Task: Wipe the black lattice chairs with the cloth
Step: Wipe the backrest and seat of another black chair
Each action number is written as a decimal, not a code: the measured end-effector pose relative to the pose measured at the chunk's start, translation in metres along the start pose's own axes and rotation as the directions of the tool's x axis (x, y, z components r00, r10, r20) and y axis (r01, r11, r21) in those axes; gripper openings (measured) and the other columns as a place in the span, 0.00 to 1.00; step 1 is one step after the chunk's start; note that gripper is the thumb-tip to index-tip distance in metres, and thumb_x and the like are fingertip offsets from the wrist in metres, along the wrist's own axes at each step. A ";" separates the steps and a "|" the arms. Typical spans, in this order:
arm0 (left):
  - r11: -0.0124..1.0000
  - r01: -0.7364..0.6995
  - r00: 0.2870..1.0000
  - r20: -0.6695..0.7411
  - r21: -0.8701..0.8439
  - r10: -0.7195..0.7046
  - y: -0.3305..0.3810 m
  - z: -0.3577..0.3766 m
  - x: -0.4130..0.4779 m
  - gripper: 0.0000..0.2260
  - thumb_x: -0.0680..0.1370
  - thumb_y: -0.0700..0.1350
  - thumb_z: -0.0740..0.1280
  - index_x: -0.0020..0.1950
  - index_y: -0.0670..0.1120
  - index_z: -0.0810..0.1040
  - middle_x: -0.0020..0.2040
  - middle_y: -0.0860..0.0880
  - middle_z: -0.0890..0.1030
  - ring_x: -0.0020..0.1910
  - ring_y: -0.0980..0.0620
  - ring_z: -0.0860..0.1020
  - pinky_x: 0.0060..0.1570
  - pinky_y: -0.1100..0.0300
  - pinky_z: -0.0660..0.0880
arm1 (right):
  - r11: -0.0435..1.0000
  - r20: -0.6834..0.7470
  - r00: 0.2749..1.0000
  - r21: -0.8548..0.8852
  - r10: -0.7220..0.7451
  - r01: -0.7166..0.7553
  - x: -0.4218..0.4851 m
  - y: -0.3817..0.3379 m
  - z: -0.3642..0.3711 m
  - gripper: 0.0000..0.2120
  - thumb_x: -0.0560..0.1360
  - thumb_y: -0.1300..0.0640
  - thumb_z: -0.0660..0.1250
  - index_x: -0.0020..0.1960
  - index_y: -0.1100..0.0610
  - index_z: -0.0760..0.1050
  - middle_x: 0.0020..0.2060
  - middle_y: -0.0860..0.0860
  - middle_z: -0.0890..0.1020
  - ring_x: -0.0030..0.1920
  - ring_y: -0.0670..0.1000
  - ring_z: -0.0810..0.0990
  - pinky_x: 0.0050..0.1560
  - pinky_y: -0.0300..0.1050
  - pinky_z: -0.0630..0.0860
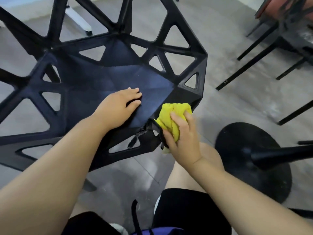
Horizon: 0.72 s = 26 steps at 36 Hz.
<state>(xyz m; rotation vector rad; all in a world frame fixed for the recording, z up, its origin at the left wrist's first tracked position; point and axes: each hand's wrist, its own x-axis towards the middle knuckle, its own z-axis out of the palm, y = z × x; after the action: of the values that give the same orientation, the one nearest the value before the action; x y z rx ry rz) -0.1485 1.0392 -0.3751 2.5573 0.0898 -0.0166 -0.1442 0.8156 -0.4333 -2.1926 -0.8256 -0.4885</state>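
- Nearest the lens, at 6 o'clock: black shorts (186, 209) and bare knees, with a purple bag (157, 232) and its black strap between them. The person appears to be crouched or seated low in front of the chair.
- Black lattice chair (186, 53) fills the frame from 9 to 1 o'clock. Its open triangular ribs ring a solid, faceted seat panel (105, 78).
- Left hand (118, 106): flat on the seat panel near its front edge, fingers straight and slightly spread, gripping nothing. It looks to be steadying the chair.
- Right hand (183, 138): fingers curled tight round a bunched yellow cloth (171, 116). The wad is pressed against the seat's front corner, at 4 o'clock from the left hand.
- A black strap loop (152, 128) hangs at that corner, just beside the thumb. Cannot tell whether the thumb catches it.
- Step in hand, by my reading: wiping the seat's front rim and corner. The ribs and backrest lattice are likely yet to be done.
- Next move calls for dragging the wad along the rim, then working cloth edges into the triangular openings. The strap may need lifting clear first.
- A round black pedestal base (250, 160) lies at 4 o'clock. More dark chair legs (254, 53) stand at 2 o'clock, well apart from the hands.
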 end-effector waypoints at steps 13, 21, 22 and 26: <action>1.000 -0.010 1.000 0.026 0.000 0.010 -0.002 -0.003 0.001 0.18 0.81 0.47 0.59 0.71 0.48 0.69 0.73 0.54 0.66 0.73 0.57 0.59 0.67 0.69 0.52 | 0.899 0.191 0.891 -0.074 -0.413 0.433 0.047 0.027 -0.024 0.14 0.80 0.45 0.57 0.63 0.50 0.68 0.57 0.54 0.68 0.36 0.62 0.76 0.38 0.51 0.76; 0.996 0.089 0.996 -0.021 -0.030 -0.089 0.003 -0.008 0.014 0.11 0.79 0.49 0.62 0.59 0.50 0.79 0.61 0.55 0.77 0.64 0.56 0.71 0.59 0.67 0.62 | 0.891 0.240 0.932 -0.302 -0.272 0.338 0.133 0.072 -0.054 0.18 0.75 0.48 0.62 0.63 0.48 0.68 0.57 0.56 0.75 0.37 0.63 0.76 0.36 0.54 0.77; 0.995 0.103 0.994 -0.031 0.003 -0.103 0.005 -0.009 0.017 0.10 0.79 0.50 0.62 0.55 0.51 0.80 0.58 0.56 0.78 0.61 0.55 0.73 0.57 0.64 0.66 | 0.885 0.236 0.943 -0.349 -0.235 0.308 0.147 0.080 -0.058 0.18 0.74 0.48 0.61 0.63 0.48 0.68 0.56 0.58 0.76 0.36 0.63 0.75 0.35 0.54 0.77; 0.980 0.155 0.986 -0.083 0.129 -0.145 0.014 -0.014 0.033 0.10 0.79 0.54 0.59 0.52 0.54 0.79 0.50 0.56 0.80 0.51 0.52 0.76 0.48 0.58 0.70 | 0.861 0.240 0.949 -0.417 -0.203 0.289 0.194 0.102 -0.067 0.18 0.73 0.49 0.61 0.62 0.49 0.69 0.55 0.60 0.77 0.37 0.64 0.75 0.35 0.55 0.77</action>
<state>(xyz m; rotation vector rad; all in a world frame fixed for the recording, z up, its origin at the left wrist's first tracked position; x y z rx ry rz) -0.1145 1.0373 -0.3562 2.6809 0.3196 0.0138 0.0598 0.7910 -0.3319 -2.5997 -1.2071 -0.6578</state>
